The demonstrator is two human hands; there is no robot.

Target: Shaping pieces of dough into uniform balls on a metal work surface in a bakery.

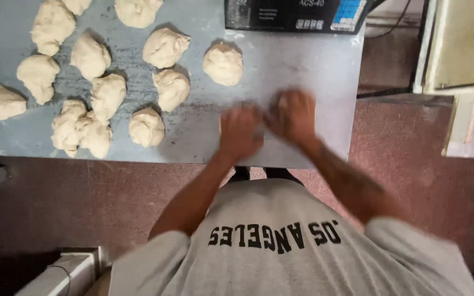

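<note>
Head view looks straight down on a flour-dusted grey metal surface [303, 66] where both hands work close together near its front edge. Left hand [240, 131] and right hand [292, 116] are smeared by motion, palms down, side by side and nearly touching. Something pale shows just at the fingertips of the right hand, but the blur hides what it is, so whether either grip is clamped on a piece of dough or simply pressed flat, I cannot tell.

To the left of the hands lie many rough, pale cream dough lumps [100, 82] spread over the surface, some touching one another, others apart. The nearest single round dough lump [223, 63] sits alone just beyond the hands, towards the back. Another lump [146, 127] lies left of the left hand, close to the front edge.

At the back edge stands a black electronic weighing scale with a blue keypad [297, 13]. Below the surface runs a reddish speckled floor [412, 159]. A grey short-sleeved shirt with dark lettering [281, 252] fills the bottom of the view.
</note>
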